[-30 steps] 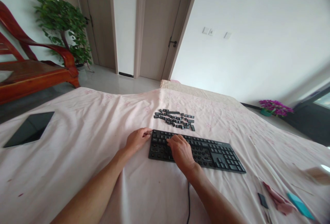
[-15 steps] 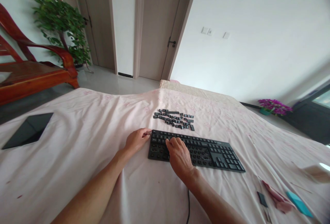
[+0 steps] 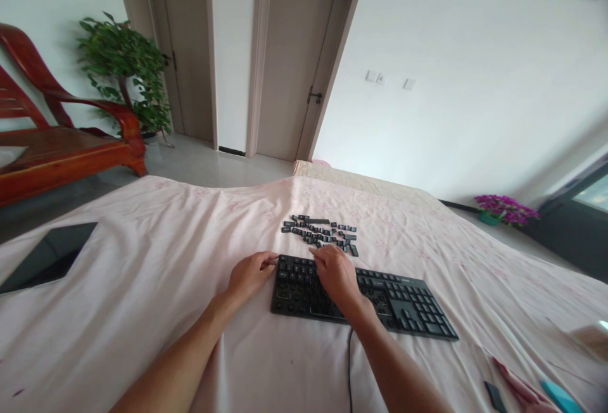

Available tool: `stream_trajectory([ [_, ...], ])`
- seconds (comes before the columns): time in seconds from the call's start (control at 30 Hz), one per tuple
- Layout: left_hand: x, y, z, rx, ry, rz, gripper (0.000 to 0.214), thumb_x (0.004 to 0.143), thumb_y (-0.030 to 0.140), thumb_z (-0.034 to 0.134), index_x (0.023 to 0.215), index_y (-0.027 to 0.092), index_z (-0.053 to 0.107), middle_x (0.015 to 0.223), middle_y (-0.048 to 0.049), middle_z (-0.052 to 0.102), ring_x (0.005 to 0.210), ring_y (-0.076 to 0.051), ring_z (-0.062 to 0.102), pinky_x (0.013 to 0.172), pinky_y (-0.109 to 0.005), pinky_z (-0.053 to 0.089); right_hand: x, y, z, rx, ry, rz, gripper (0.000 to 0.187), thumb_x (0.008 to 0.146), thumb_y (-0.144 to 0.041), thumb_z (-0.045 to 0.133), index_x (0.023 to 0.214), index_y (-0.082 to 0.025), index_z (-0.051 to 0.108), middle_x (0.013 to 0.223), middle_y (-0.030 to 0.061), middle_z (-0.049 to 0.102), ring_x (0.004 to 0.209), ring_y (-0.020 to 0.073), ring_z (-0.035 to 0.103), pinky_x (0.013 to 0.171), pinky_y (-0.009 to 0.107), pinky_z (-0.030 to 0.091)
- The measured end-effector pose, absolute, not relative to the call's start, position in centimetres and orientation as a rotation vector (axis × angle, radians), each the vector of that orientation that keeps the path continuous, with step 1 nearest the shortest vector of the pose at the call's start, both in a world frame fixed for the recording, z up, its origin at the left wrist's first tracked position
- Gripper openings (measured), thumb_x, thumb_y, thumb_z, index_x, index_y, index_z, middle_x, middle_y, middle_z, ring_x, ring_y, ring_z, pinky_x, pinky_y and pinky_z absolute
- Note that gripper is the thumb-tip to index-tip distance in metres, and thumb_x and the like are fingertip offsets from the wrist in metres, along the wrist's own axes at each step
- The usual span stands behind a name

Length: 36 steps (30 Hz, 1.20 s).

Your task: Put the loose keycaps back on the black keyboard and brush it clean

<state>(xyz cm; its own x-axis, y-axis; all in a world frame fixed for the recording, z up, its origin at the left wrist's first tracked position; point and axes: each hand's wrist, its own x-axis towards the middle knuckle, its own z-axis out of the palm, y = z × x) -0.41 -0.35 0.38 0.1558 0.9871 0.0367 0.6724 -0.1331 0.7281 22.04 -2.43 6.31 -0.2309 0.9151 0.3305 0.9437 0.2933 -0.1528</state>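
The black keyboard (image 3: pixel 403 308) is lying on the pink cloth (image 3: pixel 266 362), with bare spots showing. The left hand (image 3: pixel 251 273) is touching its far left corner. The right hand (image 3: pixel 335 270) is covering part of its back edge, near the loose keys (image 3: pixel 321 231). I can't tell if either hand's fingers are pinching anything.

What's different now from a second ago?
The right hand moved forward, away from the person, from over the keys to the far edge of the keyboard, nearer the loose keycaps. I can't tell if it holds anything. The left hand stayed at the keyboard's far left corner; the keyboard stayed put.
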Motion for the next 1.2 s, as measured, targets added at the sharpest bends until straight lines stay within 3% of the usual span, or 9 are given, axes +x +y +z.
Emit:
stream_trajectory([
  [0.17,-0.5,-0.2,0.3,1.875,1.539,0.740,0.036,0.080,0.026,0.051,0.113,0.026,0.064,0.105,-0.0001,0.070,0.096,-0.016,0.063,0.082,-0.021,0.044,21.2,2.8,6.0,-1.784,-2.157,-0.272,0.022,0.089,-0.030,0.050,0.092,-0.027,0.072,0.094,0.0040,0.063,0.093,0.0191,0.050,0.077,0.028,0.036],
  [0.4,-0.5,-0.2,0.3,1.883,1.520,0.764,0.036,0.080,0.027,0.050,0.113,0.026,0.064,0.110,0.0004,0.069,0.100,-0.015,0.062,0.084,-0.020,0.044,20.2,5.5,4.2,-1.823,-2.217,-0.392,0.027,0.088,-0.028,0.050,0.076,-0.021,0.072,0.092,0.0086,0.063,0.094,0.0222,0.046,0.075,0.032,0.033],
  [0.63,-0.5,-0.2,0.2,1.889,1.537,0.750,0.036,0.080,0.028,0.050,0.113,0.027,0.064,0.110,0.0009,0.069,0.100,-0.015,0.062,0.084,-0.020,0.044,20.5,6.0,3.4,-1.750,-2.291,-0.210,0.016,0.082,-0.024,0.057,0.080,-0.027,0.073,0.092,0.0024,0.068,0.098,0.0198,0.046,0.083,0.032,0.028],
  [0.93,-0.5,0.0,-0.1,1.886,1.515,0.785,0.036,0.079,0.028,0.050,0.112,0.026,0.065,0.108,-0.0003,0.069,0.098,-0.017,0.063,0.083,-0.022,0.044,20.3,6.8,3.7,-1.763,-2.289,-0.160,0.008,0.079,-0.021,0.061,0.080,-0.024,0.068,0.082,0.0042,0.068,0.098,0.0210,0.050,0.084,0.031,0.027],
  [1.1,-0.6,0.0,-0.4,1.853,1.486,0.834,0.035,0.078,0.027,0.051,0.110,0.026,0.066,0.107,-0.0009,0.070,0.097,-0.018,0.063,0.083,-0.024,0.045,20.2,6.7,4.1,-1.773,-2.257,-0.149,0.025,0.075,-0.015,0.064,0.098,-0.023,0.059,0.084,0.0016,0.068,0.096,0.0193,0.052,0.082,0.028,0.029],
  [1.2,-0.5,0.1,-0.3,1.781,1.469,0.926,0.034,0.078,0.026,0.051,0.108,0.025,0.067,0.104,-0.0026,0.070,0.095,-0.018,0.064,0.083,-0.025,0.045,20.2,6.2,4.4,-1.742,-2.197,-0.069,0.028,0.074,-0.013,0.063,0.100,-0.024,0.057,0.084,-0.0008,0.069,0.096,0.0184,0.054,0.080,0.027,0.031],
])
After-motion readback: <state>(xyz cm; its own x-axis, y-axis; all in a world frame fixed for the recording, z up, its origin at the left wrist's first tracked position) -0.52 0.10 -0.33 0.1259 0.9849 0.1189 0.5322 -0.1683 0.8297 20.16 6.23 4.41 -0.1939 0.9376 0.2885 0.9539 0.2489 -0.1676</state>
